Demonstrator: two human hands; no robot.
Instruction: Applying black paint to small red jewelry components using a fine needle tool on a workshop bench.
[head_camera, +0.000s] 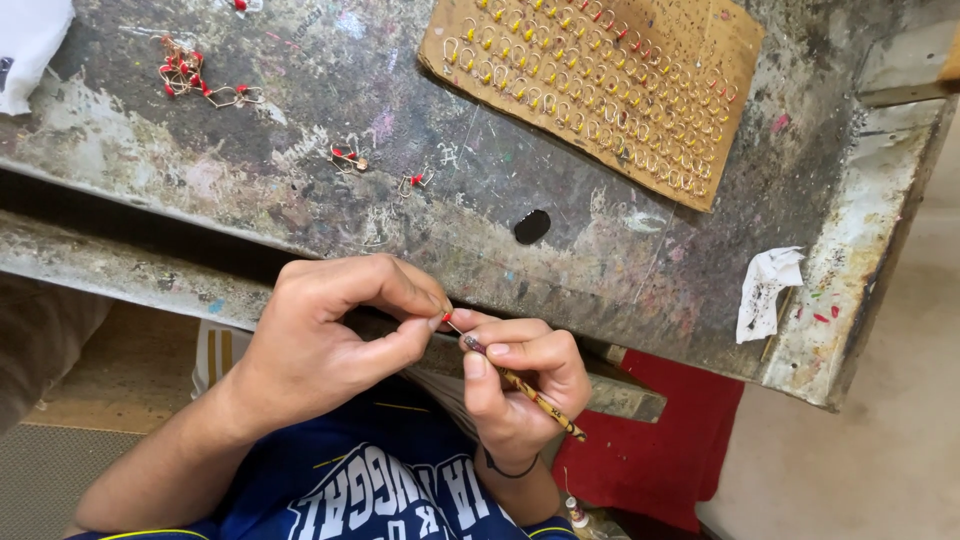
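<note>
My left hand (330, 335) pinches a tiny red-tipped wire hook (447, 318) between thumb and forefinger, just in front of the bench edge. My right hand (520, 385) grips a thin patterned brush (525, 388) like a pencil, its tip touching the hook. Both hands meet over my lap, below the stained metal workbench (300, 200).
A cardboard sheet (730, 60) stuck with several rows of yellow and red hooks lies at the back right. Loose red-tipped hooks (200, 78) lie at the back left, a few more hooks (380, 170) nearer. A crumpled white paper (768, 290) sits by the right edge, a dark hole (532, 226) mid-bench.
</note>
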